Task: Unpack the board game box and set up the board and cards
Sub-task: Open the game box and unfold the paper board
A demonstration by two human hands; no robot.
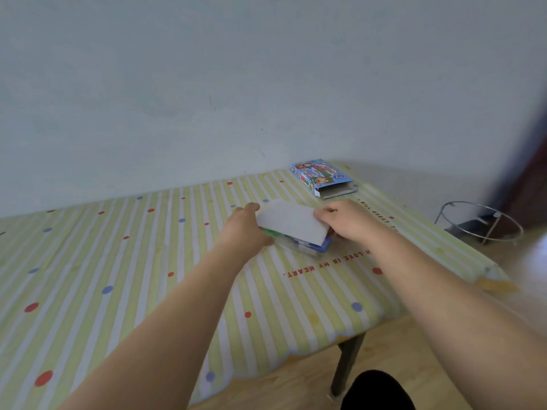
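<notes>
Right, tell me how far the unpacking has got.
Done: the game box lies open, seemingly emptied, at the far side of the table. In hand: the left hand and right hand grip a white folded sheet over a wrapped packet. Left: unfold the sheet, lay out the packet's contents.
</notes>
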